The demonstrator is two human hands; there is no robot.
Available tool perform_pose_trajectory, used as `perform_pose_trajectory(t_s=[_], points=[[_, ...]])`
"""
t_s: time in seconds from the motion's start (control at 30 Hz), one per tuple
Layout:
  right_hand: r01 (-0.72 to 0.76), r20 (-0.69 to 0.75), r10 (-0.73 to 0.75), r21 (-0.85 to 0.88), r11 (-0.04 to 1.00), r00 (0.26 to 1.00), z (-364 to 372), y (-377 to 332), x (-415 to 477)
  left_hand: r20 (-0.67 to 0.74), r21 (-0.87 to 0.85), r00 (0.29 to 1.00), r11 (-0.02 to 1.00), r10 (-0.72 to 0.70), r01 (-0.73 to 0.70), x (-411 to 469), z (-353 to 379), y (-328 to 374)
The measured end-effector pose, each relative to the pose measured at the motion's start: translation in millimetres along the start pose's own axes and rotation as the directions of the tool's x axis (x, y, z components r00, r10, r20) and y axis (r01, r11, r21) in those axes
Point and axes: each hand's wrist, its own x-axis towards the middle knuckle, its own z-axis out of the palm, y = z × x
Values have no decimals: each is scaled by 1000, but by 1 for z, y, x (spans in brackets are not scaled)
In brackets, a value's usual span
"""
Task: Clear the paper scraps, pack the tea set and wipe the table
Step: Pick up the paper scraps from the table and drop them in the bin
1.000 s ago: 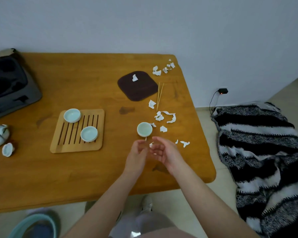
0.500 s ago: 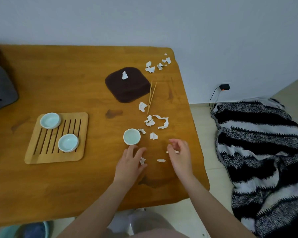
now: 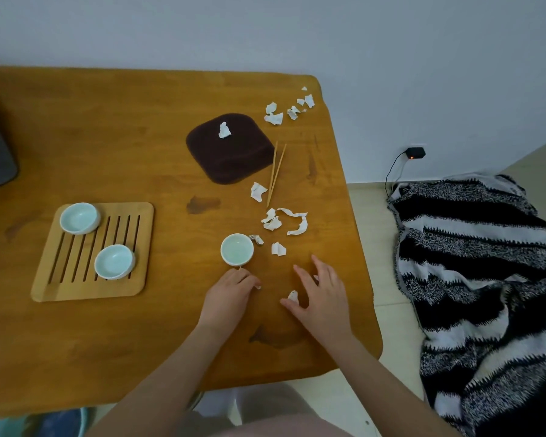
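Scraps: paper scraps (image 3: 273, 220) are strewn down the right side of the worktop (image 3: 108, 137), and one lies on the dark cloth (image 3: 234, 159). Clearing is judged barely begun.
Left hand (image 3: 230, 294): curled, with a white bit pinched at the fingertips, just below the loose cup (image 3: 237, 250).
Right hand (image 3: 323, 294): spread flat, nothing gripped, a scrap lying just beside the thumb.
Tea set: two cups (image 3: 79, 217) are left on the slatted tray (image 3: 85, 293) — nothing is seen packed.
Wiping: not yet done.
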Motion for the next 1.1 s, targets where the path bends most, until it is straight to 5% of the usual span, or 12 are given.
perform_pose_trajectory(t_s=[0.17,0.33,0.4,0.6,0.77,0.9,1.0,1.1], points=[[-94,-67,91,-47,994,994,3,2,-1,-12,-56,999,997,-48,48,3,-5,-1],[-87,-82,89,31,996,993,3,9,3,-69,-338,930,886,-361,318,-2,-9,5],[-72,-80,77,67,995,994,3,9,4,-1,-494,866,753,-500,434,-3,-11,10],[-69,4,70,168,983,998,4,3,13,321,-771,572,142,-755,621,4,-20,13],[-61,22,58,155,986,998,8,-7,23,422,-791,410,-108,-808,602,16,-30,4],[6,-52,3,162,987,999,7,-15,30,365,-783,410,-37,-836,621,19,-27,-7],[19,-97,-2,172,985,995,5,-19,38,223,-678,558,284,-799,678,16,-25,-5],[20,-90,-2,206,978,996,1,-22,48,113,-294,725,674,-680,678,14,-22,-2]])
